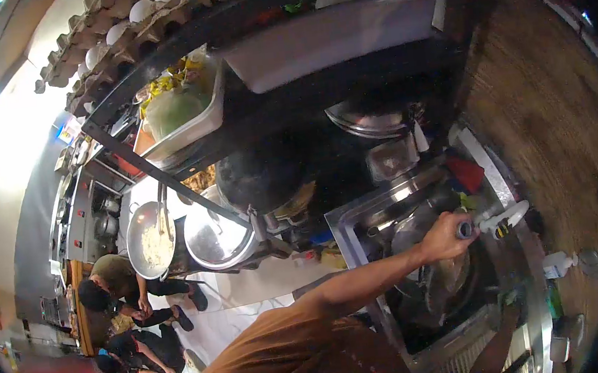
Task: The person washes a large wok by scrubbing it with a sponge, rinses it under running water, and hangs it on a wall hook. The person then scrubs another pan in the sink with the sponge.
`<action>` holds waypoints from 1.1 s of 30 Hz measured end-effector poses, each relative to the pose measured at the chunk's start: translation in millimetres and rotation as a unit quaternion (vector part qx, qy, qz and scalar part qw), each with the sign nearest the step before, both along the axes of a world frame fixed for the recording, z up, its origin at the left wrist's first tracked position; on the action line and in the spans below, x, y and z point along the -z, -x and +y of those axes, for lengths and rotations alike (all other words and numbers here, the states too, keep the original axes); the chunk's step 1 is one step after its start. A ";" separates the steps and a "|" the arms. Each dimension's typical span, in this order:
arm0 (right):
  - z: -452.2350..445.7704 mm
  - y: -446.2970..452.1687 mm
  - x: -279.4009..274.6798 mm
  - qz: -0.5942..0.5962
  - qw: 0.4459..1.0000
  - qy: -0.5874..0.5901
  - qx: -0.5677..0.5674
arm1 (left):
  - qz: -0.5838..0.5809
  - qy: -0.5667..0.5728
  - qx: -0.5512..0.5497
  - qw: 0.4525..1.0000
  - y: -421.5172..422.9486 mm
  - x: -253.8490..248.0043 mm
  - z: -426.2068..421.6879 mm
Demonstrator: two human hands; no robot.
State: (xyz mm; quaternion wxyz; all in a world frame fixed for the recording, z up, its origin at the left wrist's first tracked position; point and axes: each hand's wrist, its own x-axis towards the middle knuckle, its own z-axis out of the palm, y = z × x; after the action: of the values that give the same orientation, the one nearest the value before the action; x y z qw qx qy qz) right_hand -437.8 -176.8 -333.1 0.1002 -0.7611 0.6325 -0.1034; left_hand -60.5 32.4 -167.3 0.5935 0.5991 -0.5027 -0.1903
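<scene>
My left hand [448, 236] reaches over the metal sink [351, 235] with its fingers wrapped round a grey cylindrical object [465, 229], whose round end faces up. Close beside it is a white pipe-like fitting [512, 216] with a yellow and black mark. Dim and blurred, my right hand [510, 306] is at the sink's lower right, near a small green item; its fingers cannot be made out. Dark round cookware [441, 292] lies in the sink below my left hand.
Beyond the sink are a lidded pot [218, 231] and a pan of pale food [151, 240]. Overhead, a shelf bar [167, 178] carries tubs, with egg trays [141, 32] above. Two people [115, 278] sit at left. A clear bottle [557, 264] is at right.
</scene>
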 end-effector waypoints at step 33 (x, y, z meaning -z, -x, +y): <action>157.8 -251.7 7.5 -0.037 0.967 -0.006 -0.251 | 0.045 0.081 -0.083 0.992 -40.3 20.9 8.0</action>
State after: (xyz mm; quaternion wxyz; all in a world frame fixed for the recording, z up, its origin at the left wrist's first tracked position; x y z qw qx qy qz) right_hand -186.1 -19.0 -340.6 0.1508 -0.8904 0.4177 -0.0993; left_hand -20.3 40.4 -188.3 0.6759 0.5795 -0.4378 -0.1252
